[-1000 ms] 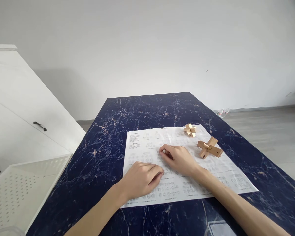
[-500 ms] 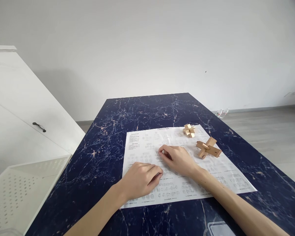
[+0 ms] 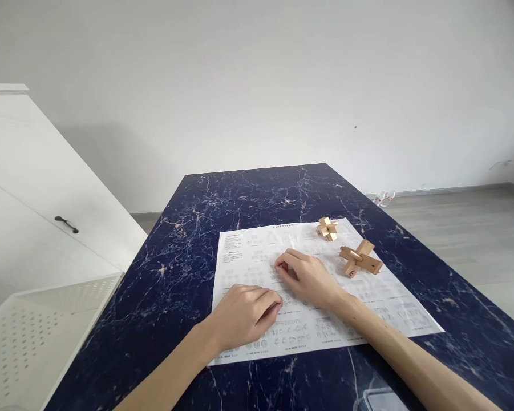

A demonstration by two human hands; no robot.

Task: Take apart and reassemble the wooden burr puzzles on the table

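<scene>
Printed white paper sheet [image 3: 385,297] lay spread on the table, under and around both hands. Left hand [image 3: 250,314] rested palm down near the sheet's near-left part, fingers loosely curled and thumb drawn in. Right hand [image 3: 306,277] rested farther in, thumb and forefinger tips close together. Neither hand showed an object; with the palms turned away, I could not tell whether anything small was held.

Larger brown wooden puzzle of crossed bars [image 3: 359,260] sat on the sheet beyond the right wrist, well short of touch. Smaller pale wooden puzzle of interlocked blocks [image 3: 327,229] stood behind it, near the far edge of the paper.

Risk noted: the right forearm crossed the sheet's near edge, so a sideways sweep could drag or crease the paper and carry both puzzles along. A bump from the right hand could tip the larger one or loosen its bars, as it appeared to stand on bar ends.

Beyond lay the dark blue marble-patterned table [image 3: 239,194], a pale rectangular object [image 3: 384,401] cut off at the bottom border, and a white cabinet [image 3: 29,171] at left.
</scene>
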